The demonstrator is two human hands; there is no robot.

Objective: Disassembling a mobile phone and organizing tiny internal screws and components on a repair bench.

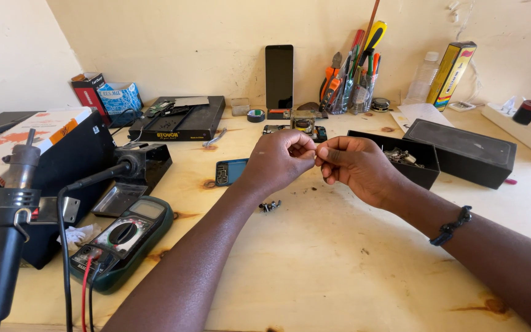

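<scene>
A pale plywood tabletop (351, 270), knotted and stained, runs up to cream plaster walls (173, 37) that meet in a corner at its far left. Soft, even daylight.

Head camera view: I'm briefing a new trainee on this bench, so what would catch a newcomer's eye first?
First, the two hands meeting at the centre above the wooden bench, left hand and right hand pinching something too small to make out between their fingertips. Next, the green multimeter with red and black leads at lower left, beside the hot-air tool. At the back, a dark phone leans upright against the wall.
</scene>
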